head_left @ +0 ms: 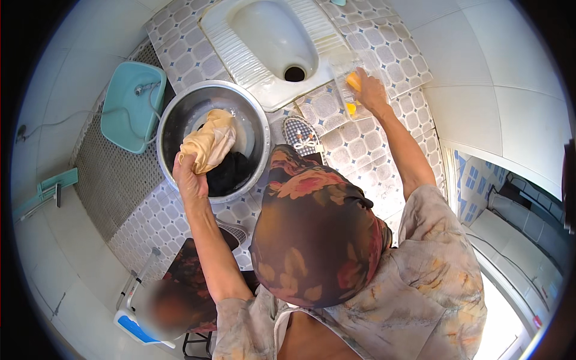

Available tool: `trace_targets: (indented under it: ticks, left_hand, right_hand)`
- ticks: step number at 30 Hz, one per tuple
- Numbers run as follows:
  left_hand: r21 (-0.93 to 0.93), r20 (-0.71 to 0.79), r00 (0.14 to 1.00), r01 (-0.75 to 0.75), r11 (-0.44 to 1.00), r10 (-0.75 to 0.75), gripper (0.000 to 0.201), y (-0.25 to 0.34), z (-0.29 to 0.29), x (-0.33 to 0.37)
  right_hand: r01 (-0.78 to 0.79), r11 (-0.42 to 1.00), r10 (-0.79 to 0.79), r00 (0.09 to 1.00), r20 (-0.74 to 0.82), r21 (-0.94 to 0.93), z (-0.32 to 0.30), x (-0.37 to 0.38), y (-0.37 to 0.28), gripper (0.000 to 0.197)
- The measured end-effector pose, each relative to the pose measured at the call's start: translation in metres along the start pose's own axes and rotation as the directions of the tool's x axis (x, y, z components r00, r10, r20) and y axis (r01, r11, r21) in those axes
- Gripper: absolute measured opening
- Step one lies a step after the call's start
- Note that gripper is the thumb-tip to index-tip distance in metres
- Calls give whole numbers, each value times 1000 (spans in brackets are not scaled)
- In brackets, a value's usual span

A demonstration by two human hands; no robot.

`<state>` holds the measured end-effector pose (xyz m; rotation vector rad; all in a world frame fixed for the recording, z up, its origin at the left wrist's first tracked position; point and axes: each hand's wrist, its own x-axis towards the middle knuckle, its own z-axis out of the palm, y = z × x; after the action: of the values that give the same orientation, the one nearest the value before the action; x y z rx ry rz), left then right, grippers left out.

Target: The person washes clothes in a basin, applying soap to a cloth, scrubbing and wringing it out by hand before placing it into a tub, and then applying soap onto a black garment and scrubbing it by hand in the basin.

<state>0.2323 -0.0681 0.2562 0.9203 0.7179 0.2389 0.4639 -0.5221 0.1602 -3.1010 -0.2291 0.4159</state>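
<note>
My left hand [191, 179] is closed on one end of a bunched beige cloth garment [210, 141], held over a round metal basin [264, 123]. Black cloth [230, 174] lies inside the basin, beneath the garment. Out to the right, my right hand [372, 95] has its fingers around an orange-yellow bar of soap [353, 81], partly hidden by the fingers. The bar is at a clear plastic tray [343, 95] on the floor. A smaller yellow piece [351, 108] lies in that tray, below the hand.
A white squat toilet [243, 72] lies ahead, beyond the metal basin. At left stands a teal tub [112, 129] with a shower head [141, 89] and hose in it, on grey perforated matting [111, 180]. My checked shoe [302, 133] is beside the basin. A doorway [504, 300] opens at lower right.
</note>
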Motion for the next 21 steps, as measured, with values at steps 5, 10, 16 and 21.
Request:
trace_targets:
  ticks: [5,10,16,21]
  left_hand:
    - [-18,-52,998,-23,1000,22,45,-18,16,9]
    - [-111,-16,1000,-6,994,4,63,-7,18,-3]
    - [-186,78,997,40,982,-26,60,-11,41,-3]
    - [-356,147,986,127,926,-78,52,-14,50,-2]
  right_hand:
    - [-71,660,79,997,25,748,7,27,59,60]
    - [-352,-355,-233,931,283,866,-40,15,2,53]
    - [-350,-568,-501,865,24,745,-86,0,-104,52]
    - [602,-41,-582,634,-509,797,-104,-58,-276,56]
